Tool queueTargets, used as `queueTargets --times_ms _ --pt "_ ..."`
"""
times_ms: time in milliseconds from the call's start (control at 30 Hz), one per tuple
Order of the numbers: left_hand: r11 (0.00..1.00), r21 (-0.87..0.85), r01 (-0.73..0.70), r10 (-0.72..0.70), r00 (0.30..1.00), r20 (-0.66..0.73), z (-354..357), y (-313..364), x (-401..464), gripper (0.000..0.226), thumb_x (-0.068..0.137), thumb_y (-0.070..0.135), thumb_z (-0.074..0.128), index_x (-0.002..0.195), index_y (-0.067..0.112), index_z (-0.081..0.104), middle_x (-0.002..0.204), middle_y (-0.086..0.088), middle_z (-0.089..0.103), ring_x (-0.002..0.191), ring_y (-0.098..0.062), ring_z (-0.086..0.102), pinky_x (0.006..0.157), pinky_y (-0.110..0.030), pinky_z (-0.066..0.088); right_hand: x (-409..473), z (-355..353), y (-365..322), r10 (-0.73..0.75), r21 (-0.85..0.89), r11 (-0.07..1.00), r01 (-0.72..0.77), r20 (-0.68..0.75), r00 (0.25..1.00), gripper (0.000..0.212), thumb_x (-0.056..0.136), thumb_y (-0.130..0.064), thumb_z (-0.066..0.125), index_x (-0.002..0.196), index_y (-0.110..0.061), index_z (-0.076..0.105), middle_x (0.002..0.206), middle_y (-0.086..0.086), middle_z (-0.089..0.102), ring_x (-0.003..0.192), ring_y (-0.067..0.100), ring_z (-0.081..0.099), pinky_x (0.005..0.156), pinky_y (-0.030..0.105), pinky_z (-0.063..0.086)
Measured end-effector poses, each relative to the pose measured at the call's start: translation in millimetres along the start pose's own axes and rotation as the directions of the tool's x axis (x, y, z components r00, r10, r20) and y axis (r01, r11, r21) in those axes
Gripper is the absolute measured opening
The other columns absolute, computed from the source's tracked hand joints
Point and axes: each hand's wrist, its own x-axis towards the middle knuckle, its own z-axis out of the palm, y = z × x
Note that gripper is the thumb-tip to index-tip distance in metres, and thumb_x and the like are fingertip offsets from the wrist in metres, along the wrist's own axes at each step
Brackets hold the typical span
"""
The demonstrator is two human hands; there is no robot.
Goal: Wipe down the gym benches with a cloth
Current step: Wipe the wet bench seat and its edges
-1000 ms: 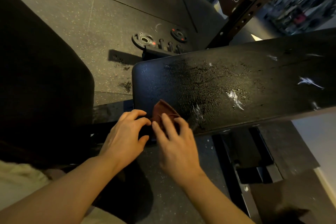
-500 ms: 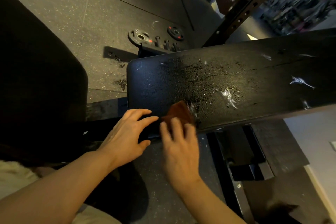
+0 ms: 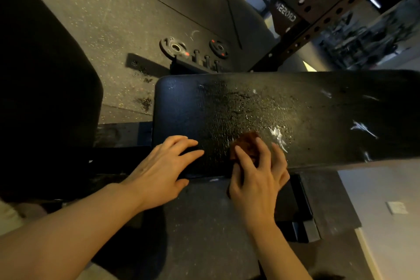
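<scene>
Our right hand [image 3: 256, 179] presses cloth [image 3: 246, 146] flat on near edge of bench [image 3: 318, 116], fingers spread, not curled. Left hand [image 3: 163, 170] rests open on pad end. Bench runs long to our right; unwiped wet stretch lies there, right hand nearer.

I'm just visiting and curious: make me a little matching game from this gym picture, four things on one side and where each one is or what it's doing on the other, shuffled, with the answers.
Things:
1. left hand
2. right hand
3. brown cloth
4. weight plates

Places or states:
A. lying on the floor beyond the bench
B. fingers spread flat on the near left part of the bench pad
C. under fingers, on the wet patch of the pad
D. pressing the cloth against the pad's near edge

Pairs: 1-B, 2-D, 3-C, 4-A
</scene>
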Motion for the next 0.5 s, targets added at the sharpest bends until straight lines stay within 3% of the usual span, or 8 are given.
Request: queueTargets --times_ms 33,133,167,200,300,333,433,500 --pt "1.000 -0.006 0.010 -0.010 1.000 -0.007 -0.6 0.0 2.0 0.076 0.087 0.031 0.067 0.150 0.033 0.025 0.156 0.011 0.017 0.144 -0.011 0.005 0.114 -0.030 0.016 -1.3 5.0 -8.0 0.001 -0.004 1.000 -0.001 -0.008 1.000 0.042 0.079 -0.024 0.056 0.120 -0.019 0.066 0.138 0.013 0.049 0.132 0.035 0.033 0.096 0.049 0.033" --pt "1.000 -0.003 0.028 -0.028 1.000 -0.008 -2.2 -0.3 3.8 0.076 0.089 0.031 0.064 0.151 0.031 0.020 0.158 0.011 0.010 0.145 -0.012 0.001 0.116 -0.029 0.012 -14.4 16.8 -23.8 -0.326 0.014 0.945 0.327 0.113 0.938 0.053 0.069 -0.024 0.062 0.122 -0.014 0.064 0.132 0.014 0.055 0.124 0.030 0.040 0.096 0.043 0.031" --pt "1.000 0.006 0.030 -0.030 1.000 0.005 -2.6 -1.0 3.7 0.077 0.090 0.031 0.064 0.152 0.031 0.019 0.158 0.011 0.008 0.145 -0.012 -0.001 0.116 -0.029 0.011 -7.2 16.2 -19.2 -0.377 0.032 0.926 0.376 0.137 0.916 0.052 0.070 -0.024 0.060 0.120 -0.015 0.065 0.129 0.012 0.057 0.120 0.028 0.043 0.093 0.042 0.032" --pt "0.999 0.017 0.033 -0.033 0.999 0.019 -2.7 -1.7 3.4 0.077 0.090 0.032 0.063 0.152 0.031 0.018 0.158 0.011 0.006 0.145 -0.012 -0.003 0.116 -0.030 0.010 3.1 15.0 -11.7 -0.346 0.034 0.938 0.344 0.131 0.929 0.047 0.074 -0.025 0.053 0.119 -0.017 0.067 0.126 0.010 0.059 0.117 0.027 0.044 0.091 0.041 0.033" --pt "0.998 0.040 0.045 -0.046 0.998 0.035 -4.5 -4.8 5.2 0.073 0.092 0.035 0.059 0.152 0.033 0.017 0.159 0.011 0.005 0.145 -0.013 -0.004 0.117 -0.032 0.011 27.3 13.9 -7.2 -0.004 0.091 0.996 0.002 0.018 1.000 0.042 0.080 -0.024 0.046 0.114 -0.014 0.069 0.122 0.011 0.059 0.114 0.026 0.040 0.090 0.047 0.036" --pt "0.998 0.035 0.051 -0.052 0.998 0.029 -5.2 -5.2 6.2 0.071 0.093 0.035 0.058 0.152 0.033 0.018 0.159 0.011 0.006 0.146 -0.013 -0.004 0.117 -0.032 0.011 28.6 15.0 -15.4 -0.016 0.076 0.997 0.013 0.028 0.999 0.042 0.080 -0.023 0.045 0.113 -0.012 0.069 0.122 0.011 0.059 0.114 0.027 0.039 0.089 0.049 0.038" --pt "0.998 0.024 0.057 -0.057 0.998 0.016 -6.1 -7.7 8.6 0.067 0.094 0.035 0.056 0.151 0.034 0.021 0.159 0.011 0.008 0.146 -0.013 -0.002 0.116 -0.033 0.013 22.9 17.5 -21.9 -0.374 0.027 0.927 0.374 0.149 0.915 0.047 0.077 -0.026 0.042 0.116 -0.015 0.067 0.121 0.009 0.060 0.113 0.029 0.044 0.088 0.046 0.042" --pt "0.998 0.018 0.060 -0.060 0.998 0.016 -5.1 -11.3 8.5 0.066 0.094 0.036 0.056 0.151 0.035 0.021 0.158 0.012 0.009 0.145 -0.013 -0.002 0.116 -0.032 0.015 44.5 13.8 -6.0 -0.355 0.023 0.934 0.357 0.176 0.918 0.043 0.076 -0.020 0.052 0.116 -0.017 0.068 0.121 0.009 0.060 0.113 0.032 0.049 0.090 0.047 0.039"
